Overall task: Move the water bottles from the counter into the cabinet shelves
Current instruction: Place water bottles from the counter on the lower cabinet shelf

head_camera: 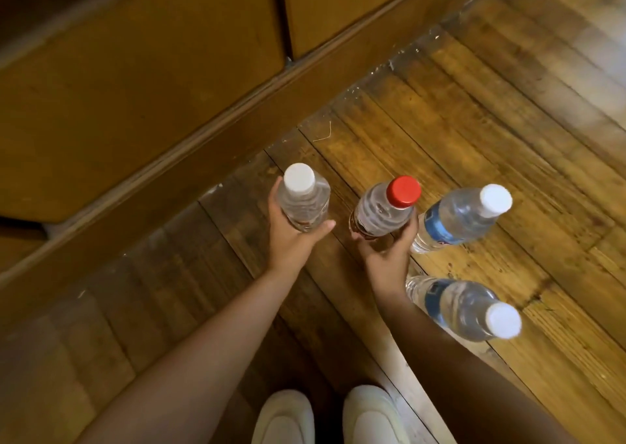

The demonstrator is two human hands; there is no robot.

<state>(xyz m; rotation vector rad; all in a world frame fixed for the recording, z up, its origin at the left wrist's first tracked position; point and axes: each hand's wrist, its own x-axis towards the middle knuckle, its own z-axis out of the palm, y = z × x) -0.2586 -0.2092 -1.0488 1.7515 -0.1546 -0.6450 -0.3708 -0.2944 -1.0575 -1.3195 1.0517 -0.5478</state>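
My left hand (294,237) grips a clear water bottle with a white cap (302,196), held upright above the wooden floor. My right hand (389,243) grips a clear bottle with a red cap (386,208). Just right of it a blue-labelled bottle with a white cap (462,218) stands on the floor. A second blue-labelled bottle (467,309) stands nearer to me, beside my right forearm. The closed wooden cabinet doors (142,81) fill the upper left; no shelves show.
A dark wooden base rail (210,145) runs diagonally below the cabinet doors. The plank floor (508,121) stretches to the right. My two white shoes (332,416) are at the bottom middle, close to the bottles.
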